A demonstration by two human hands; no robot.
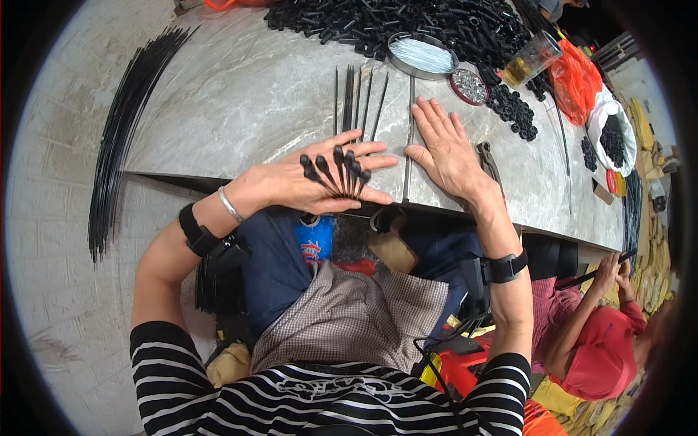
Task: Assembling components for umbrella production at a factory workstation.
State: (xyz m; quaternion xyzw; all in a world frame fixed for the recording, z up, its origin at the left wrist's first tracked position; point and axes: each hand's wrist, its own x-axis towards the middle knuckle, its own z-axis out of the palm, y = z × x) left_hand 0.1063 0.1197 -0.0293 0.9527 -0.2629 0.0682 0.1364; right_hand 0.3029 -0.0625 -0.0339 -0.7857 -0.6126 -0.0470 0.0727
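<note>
My left hand (327,174) reaches over the table's near edge with its fingers spread. Several thin rods with black knobbed ends (338,166) fan out from between its thumb and forefinger. Beyond the fingers, several thin black rods (351,102) lie on the tabletop, pointing away; whether these are the same rods is hidden by the hand. My right hand (447,156) lies flat on the table, fingers stretched out and nothing held. Along its thumb runs a thin dark rod or strip (409,171). A dark hand tool, apparently pliers (488,160), lies beside the right wrist.
Black parts (407,18) are heaped at the back. Near them are a round tray of pale sticks (423,56), a red-rimmed dish of small metal pieces (469,86) and a jar (533,59). Long black rods (127,138) overhang the left edge. A co-worker (600,349) sits at right.
</note>
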